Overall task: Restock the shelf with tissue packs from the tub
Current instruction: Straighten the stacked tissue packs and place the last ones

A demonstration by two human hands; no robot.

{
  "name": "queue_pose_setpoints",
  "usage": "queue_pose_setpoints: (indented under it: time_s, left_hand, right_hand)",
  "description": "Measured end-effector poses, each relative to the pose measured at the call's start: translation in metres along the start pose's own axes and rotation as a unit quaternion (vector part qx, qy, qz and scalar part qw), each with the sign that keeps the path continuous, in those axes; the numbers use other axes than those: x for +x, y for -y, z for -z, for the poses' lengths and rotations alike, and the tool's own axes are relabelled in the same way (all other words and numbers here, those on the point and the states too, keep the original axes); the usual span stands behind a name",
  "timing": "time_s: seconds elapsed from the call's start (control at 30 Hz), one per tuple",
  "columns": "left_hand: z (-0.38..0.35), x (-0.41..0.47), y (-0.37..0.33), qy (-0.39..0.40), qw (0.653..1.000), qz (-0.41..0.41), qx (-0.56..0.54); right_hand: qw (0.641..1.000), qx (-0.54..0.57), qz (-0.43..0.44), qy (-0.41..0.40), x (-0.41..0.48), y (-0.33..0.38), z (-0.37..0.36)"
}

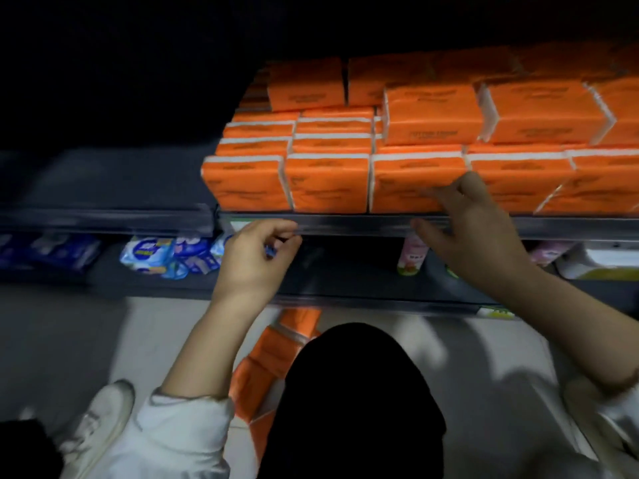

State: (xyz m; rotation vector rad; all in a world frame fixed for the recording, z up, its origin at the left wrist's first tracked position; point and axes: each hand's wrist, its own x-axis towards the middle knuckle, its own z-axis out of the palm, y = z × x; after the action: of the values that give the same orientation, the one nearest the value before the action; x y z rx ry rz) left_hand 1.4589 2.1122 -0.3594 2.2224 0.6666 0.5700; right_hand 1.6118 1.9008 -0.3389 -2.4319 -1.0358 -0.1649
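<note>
Judging by the shelf (345,225), the restock is well along: orange packs (328,183) fill the front row edge to edge, with more rows behind and a second layer started at the back and right. Room is left on top at the front left, and the shelf bay to the left looks dark and bare. More orange packs (273,347) lie low down near the floor, partly hidden by a black shape, so stock remains to go up; the tub itself I cannot make out.

The right hand (473,233) rests its straight fingers (446,195) on the face of a front pack (411,181), apparently squaring it, with the thumb down at the shelf rail. The left hand (254,261) hangs just below the rail, fingers loosely curled and seemingly holding nothing.

The shelving is dark, with a clear price rail. The lower shelf holds blue-and-white packets (152,255) and a pink bottle (411,254). The floor (69,333) is pale; the light is dim.
</note>
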Motion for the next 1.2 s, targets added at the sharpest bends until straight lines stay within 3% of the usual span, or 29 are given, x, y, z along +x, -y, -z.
queue_pose_setpoints:
  time_s: [0.5,0.8,1.2]
  left_hand:
    - [0.022,-0.047,-0.046,-0.023,0.988,-0.005,0.15]
    - [0.059,-0.084,-0.039,0.003,0.943,-0.035,0.33]
    - [0.158,-0.12,-0.067,0.001,0.902,-0.039,0.431]
  right_hand:
    - [0.994,0.075,-0.054,0.059,-0.024,-0.007,-0.008]
    - [0.988,0.071,-0.108,0.088,-0.018,0.016,-0.016]
    - [0.991,0.005,-0.07,0.116,-0.081,0.044,0.0]
